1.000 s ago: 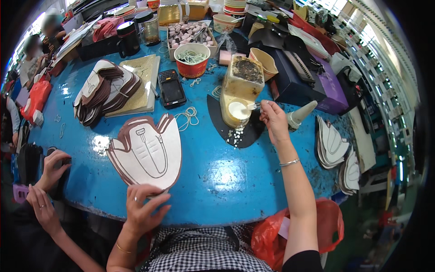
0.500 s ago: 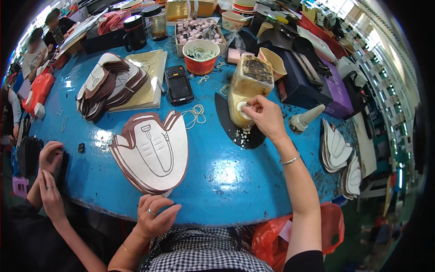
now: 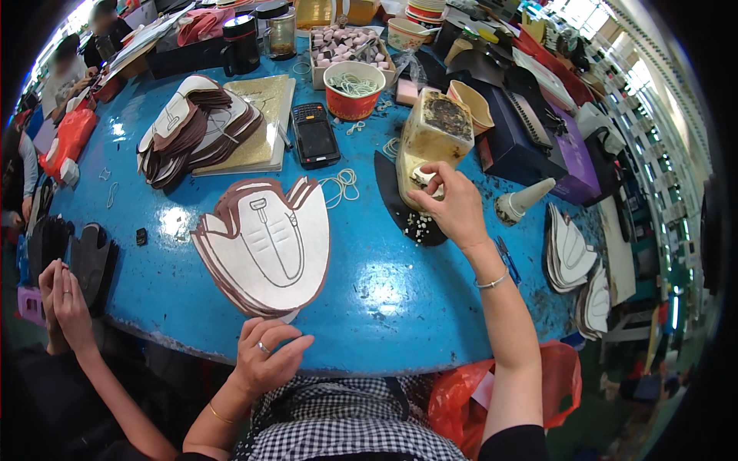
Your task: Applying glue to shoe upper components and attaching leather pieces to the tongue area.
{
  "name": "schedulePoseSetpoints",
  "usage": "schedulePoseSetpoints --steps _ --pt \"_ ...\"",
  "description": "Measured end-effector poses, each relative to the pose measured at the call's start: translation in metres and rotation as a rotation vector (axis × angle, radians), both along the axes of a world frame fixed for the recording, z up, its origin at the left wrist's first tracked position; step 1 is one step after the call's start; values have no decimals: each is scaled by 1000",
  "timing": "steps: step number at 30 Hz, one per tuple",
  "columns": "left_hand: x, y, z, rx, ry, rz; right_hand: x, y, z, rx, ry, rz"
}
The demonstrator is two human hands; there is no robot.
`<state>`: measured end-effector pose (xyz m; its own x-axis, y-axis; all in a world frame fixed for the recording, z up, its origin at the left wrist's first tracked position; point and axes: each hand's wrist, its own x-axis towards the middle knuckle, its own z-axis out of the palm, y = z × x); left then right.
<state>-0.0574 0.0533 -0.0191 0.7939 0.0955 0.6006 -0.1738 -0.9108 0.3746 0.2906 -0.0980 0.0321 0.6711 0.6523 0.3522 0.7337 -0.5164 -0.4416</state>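
My right hand [image 3: 455, 206] is at the mouth of a stained yellowish plastic container [image 3: 430, 134]. Thumb and forefinger are bent together there, and whatever they pinch is too small to make out. Below the mouth, small white bits [image 3: 417, 228] are scattered on a dark flat piece [image 3: 390, 184] under the container. At the table's near edge my left hand [image 3: 270, 349] rests with loosely curled fingers, thumb apart and nothing visible in it. Just beyond it lies a stack of white shoe-upper pieces [image 3: 269, 246] with brown edges and stitched lines.
Another person's hands [image 3: 65, 303] are at the left by dark pieces [image 3: 92, 265]. Farther back are a second stack of pieces [image 3: 173, 127], a handheld device [image 3: 314, 134] and a red-and-white tub of bands [image 3: 354, 91]. A grey cone [image 3: 523, 201] stands right of my hand.
The view has shifted slightly, so most table things sit farther right. My right fingers have moved a little at the container's mouth. The other person's hands have come closer together.
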Motion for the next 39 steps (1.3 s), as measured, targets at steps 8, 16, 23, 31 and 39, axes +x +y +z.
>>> schedulePoseSetpoints --steps 8,16,23,31,39 --pt "-3 2 2 -60 -47 21 -18 -23 -2 207 238 -40" --pt "-40 45 -3 -892 -194 410 -111 21 -52 252 764 265" --pt "-64 96 0 -1844 35 -286 -157 57 -53 260 619 329" --pt "4 120 -6 -1589 275 229 -187 66 -77 351 424 230" --pt "34 95 5 -1110 129 143 -183 56 -70 345 485 305"
